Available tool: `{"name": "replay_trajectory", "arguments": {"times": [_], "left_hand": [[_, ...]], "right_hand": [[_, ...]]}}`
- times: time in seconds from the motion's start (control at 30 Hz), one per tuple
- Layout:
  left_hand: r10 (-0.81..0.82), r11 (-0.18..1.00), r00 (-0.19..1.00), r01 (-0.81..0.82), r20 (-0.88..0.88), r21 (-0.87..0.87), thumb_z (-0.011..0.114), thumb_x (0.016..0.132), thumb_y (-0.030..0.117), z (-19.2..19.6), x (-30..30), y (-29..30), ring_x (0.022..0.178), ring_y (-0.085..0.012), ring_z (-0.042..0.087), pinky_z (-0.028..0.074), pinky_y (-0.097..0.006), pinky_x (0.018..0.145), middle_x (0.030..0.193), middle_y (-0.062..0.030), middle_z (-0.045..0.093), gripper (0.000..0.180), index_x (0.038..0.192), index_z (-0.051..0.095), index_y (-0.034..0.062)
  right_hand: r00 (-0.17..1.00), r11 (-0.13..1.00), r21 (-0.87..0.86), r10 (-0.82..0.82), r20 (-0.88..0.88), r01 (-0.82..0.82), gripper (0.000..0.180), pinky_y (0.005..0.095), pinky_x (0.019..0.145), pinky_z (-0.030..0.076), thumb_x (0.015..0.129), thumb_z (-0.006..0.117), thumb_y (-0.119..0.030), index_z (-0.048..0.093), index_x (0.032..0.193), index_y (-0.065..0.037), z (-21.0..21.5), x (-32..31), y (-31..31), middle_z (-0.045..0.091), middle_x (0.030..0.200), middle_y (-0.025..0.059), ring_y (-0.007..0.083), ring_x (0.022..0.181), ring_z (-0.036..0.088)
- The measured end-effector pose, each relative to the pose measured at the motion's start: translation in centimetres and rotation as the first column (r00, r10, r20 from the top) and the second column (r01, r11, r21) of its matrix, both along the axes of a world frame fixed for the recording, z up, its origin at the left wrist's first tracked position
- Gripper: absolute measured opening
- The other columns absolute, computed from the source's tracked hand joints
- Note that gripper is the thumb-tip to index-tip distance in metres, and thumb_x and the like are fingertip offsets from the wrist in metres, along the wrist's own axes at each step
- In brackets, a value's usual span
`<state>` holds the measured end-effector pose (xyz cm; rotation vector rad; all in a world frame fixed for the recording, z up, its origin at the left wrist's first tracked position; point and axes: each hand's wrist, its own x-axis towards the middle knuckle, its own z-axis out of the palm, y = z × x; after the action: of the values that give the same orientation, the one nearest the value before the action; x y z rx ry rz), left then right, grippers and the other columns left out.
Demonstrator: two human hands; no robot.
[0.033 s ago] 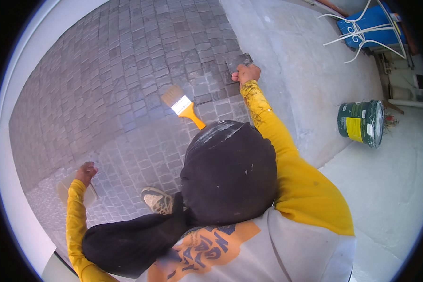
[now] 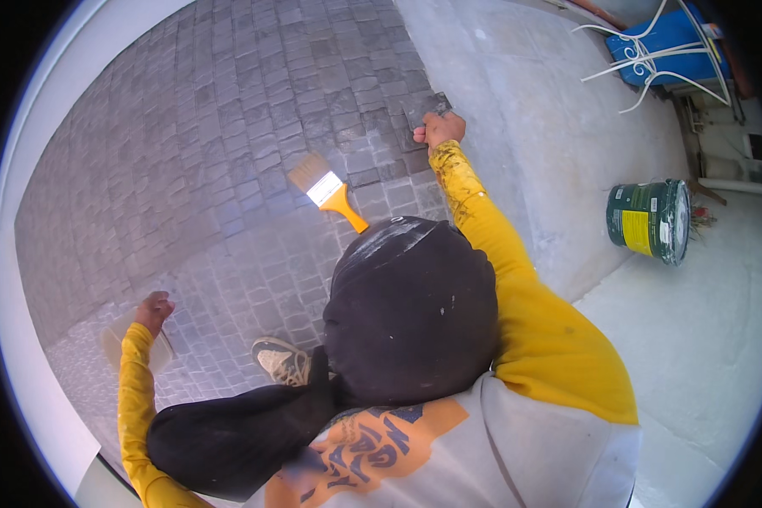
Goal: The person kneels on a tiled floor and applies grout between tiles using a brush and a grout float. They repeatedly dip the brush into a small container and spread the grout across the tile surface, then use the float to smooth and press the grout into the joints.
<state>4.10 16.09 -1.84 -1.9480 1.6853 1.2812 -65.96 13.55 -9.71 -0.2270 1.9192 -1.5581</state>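
My right hand (image 2: 443, 129) is closed at the edge of the stone paving. Its fingers curl in at the border with the pale concrete, and a dark patch lies just beyond them; what they grip is hidden. Off to the left, my left hand (image 2: 154, 313) has its fingers curled at the top of a pale, see-through tub (image 2: 116, 345), which is partly behind the hand and sleeve. Between the hands a wide flat paintbrush (image 2: 328, 193) with an orange handle and brown bristles lies on the paving, apart from both.
Grey stone paving (image 2: 229, 110) spreads ahead and left, bordered by pale concrete (image 2: 516, 110) on the right. A green bucket (image 2: 641, 222) stands there. At the far right is a white metal frame (image 2: 643, 57) by a blue object. My black-clad knees and a shoe (image 2: 281, 361) are close below.
Nearly nothing differs. The whole view has shifted very slightly, and my right hand appears a few pixels further left; the brush and tub lie as before.
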Motion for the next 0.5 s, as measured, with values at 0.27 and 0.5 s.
{"name": "replay_trajectory", "arguments": {"times": [0.27,0.5], "left_hand": [[0.030,0.999,0.999,-0.031,0.045,0.019,0.070,0.089,0.021,-0.04,0.20,-0.05,0.115,-0.0298,0.060,0.048,-0.039,0.098,0.121,-0.0184,0.063,0.046,0.128,0.057,0.0008],[-0.006,1.000,1.000,0.006,-0.001,-0.019,0.069,0.090,0.021,-0.28,0.87,0.02,0.112,-0.0303,0.061,0.048,-0.038,0.098,0.119,-0.0192,0.064,0.046,0.128,0.056,-0.0003]], "right_hand": [[0.996,0.995,0.064,0.075,-0.049,-0.071,0.016,0.0370,0.042,0.054,0.080,0.058,0.002,0.049,0.085,0.015,0.91,-0.31,-0.91,0.061,0.072,0.0232,0.0291,0.052,0.067],[0.994,0.990,0.105,0.100,-0.049,-0.094,0.040,0.0368,0.044,0.055,0.080,0.059,0.001,0.045,0.110,0.024,0.96,-0.76,-1.14,0.064,0.083,0.0270,0.0295,0.054,0.068]]}}
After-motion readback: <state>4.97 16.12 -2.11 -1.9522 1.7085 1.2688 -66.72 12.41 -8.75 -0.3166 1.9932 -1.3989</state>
